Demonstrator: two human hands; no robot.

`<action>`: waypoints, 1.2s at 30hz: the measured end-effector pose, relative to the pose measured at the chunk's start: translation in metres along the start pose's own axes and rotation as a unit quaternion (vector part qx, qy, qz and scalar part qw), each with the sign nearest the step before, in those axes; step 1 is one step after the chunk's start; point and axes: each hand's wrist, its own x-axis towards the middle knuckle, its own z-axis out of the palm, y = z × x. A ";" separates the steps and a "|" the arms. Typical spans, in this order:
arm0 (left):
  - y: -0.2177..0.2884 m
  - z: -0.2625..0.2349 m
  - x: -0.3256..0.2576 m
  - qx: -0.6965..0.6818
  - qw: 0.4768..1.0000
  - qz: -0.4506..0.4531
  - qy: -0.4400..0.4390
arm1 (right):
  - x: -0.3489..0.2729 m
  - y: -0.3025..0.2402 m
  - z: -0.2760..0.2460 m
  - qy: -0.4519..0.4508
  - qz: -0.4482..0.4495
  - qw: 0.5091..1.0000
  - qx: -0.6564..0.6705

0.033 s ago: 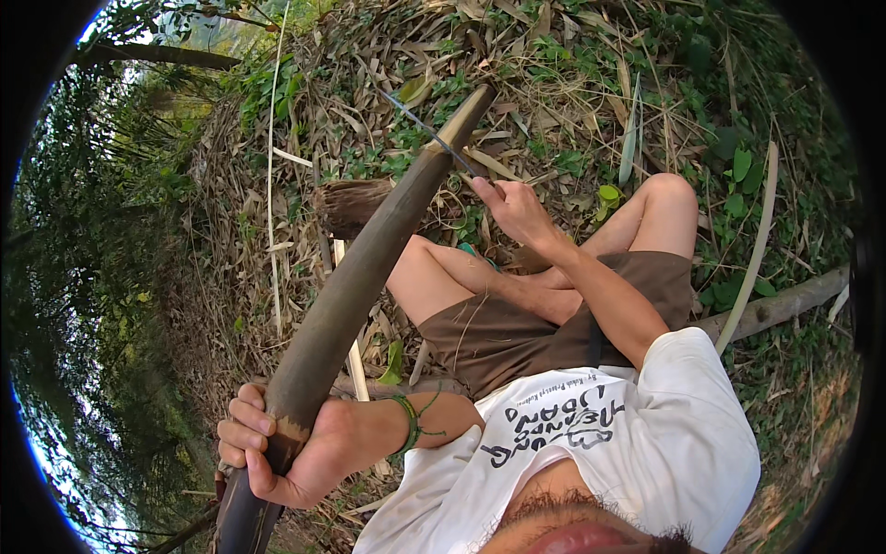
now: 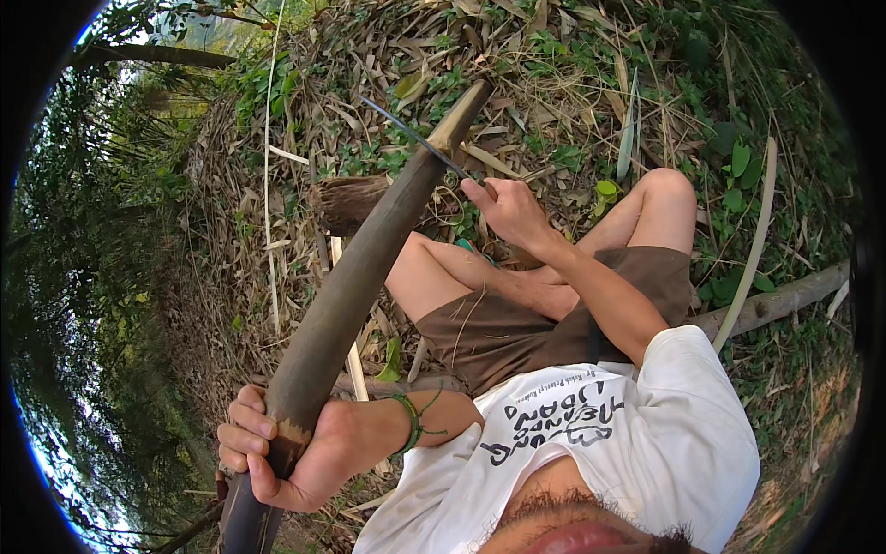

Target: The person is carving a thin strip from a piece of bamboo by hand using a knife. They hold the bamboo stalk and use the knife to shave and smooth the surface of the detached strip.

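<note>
A long, dark greenish-brown bamboo pole [image 2: 341, 305] slants from the lower left to the upper middle. Its far end narrows to a pale, shaved tip [image 2: 459, 115]. Around the pole's near part my left hand [image 2: 309, 457] is wrapped, with the thumb across it. My right hand [image 2: 512, 214] is closed on a knife, whose handle is hidden in the fingers. The thin knife blade [image 2: 397, 124] lies across the pole at the near edge of the pale shaved section.
Beneath the pole lies a short, thick log piece [image 2: 349, 205]. My crossed legs [image 2: 655, 208] are at the right. Long pale strips [image 2: 270, 175] lie on leaf litter [image 2: 231, 277]. A branch [image 2: 784, 300] stretches out at the right, and a pale curved strip [image 2: 757, 240] crosses it.
The knife has slid slightly left across the pole, with more of its blade showing on the far side. My left hand keeps its hold.
</note>
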 end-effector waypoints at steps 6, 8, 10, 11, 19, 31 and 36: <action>-0.002 -0.001 0.008 0.000 1.000 -0.009 0.012 | -0.012 0.024 0.002 0.016 -0.051 0.998 -0.015; -0.002 -0.002 0.008 0.019 0.999 0.000 0.043 | 0.007 0.045 -0.008 0.030 0.049 0.998 -0.012; 0.000 -0.001 0.001 -0.003 1.000 -0.005 0.019 | 0.004 0.041 -0.016 0.038 0.076 0.996 -0.030; 0.001 -0.004 -0.002 -0.006 1.000 -0.004 0.010 | -0.004 0.028 -0.011 0.011 0.017 0.999 -0.028; 0.004 -0.003 0.006 0.017 0.999 -0.002 0.039 | 0.018 0.074 -0.007 0.029 0.228 0.973 -0.004; 0.001 0.005 0.005 0.010 1.000 0.002 0.020 | -0.034 0.069 -0.002 -0.033 0.237 0.947 0.216; 0.000 -0.004 0.004 -0.028 0.999 -0.023 0.004 | -0.029 0.031 0.023 -0.060 0.190 0.931 0.307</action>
